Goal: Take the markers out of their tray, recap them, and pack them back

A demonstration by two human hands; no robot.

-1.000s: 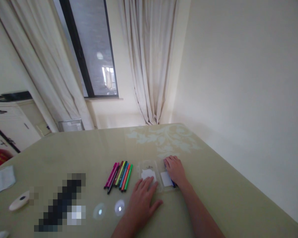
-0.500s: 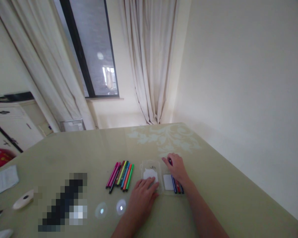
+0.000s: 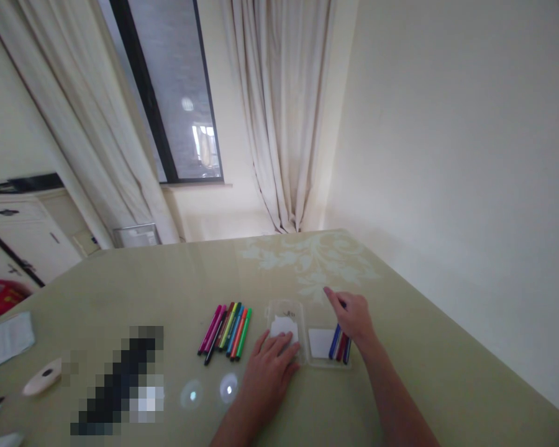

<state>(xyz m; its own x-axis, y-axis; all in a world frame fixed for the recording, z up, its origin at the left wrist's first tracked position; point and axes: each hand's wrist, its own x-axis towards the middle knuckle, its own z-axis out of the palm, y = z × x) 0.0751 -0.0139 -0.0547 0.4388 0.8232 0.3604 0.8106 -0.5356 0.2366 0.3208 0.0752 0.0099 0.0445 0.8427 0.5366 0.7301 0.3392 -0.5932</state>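
A clear plastic case (image 3: 302, 308) lies opened out on the table, with a white card in each half. My left hand (image 3: 272, 357) rests flat on its left half, fingers spread over the white card (image 3: 284, 325) there. My right hand (image 3: 356, 316) is closed around a small bunch of blue and red markers (image 3: 339, 346) at the right side of the other half. Their lower ends show below the hand, slanting over the case; the upper parts are mostly hidden. More of the right-hand card (image 3: 320, 343) shows beside them.
Left of the case lies a row of several coloured markers (image 3: 226, 332). Farther left are a pixelated dark object (image 3: 121, 379), a pale oval object (image 3: 44, 377) and a folded whitish cloth (image 3: 8, 340). A wall (image 3: 470, 217) runs along the table's right side.
My right hand has shifted to the right, and the markers in it have tilted and moved right, baring more of the card. My left hand has stayed almost where it was.
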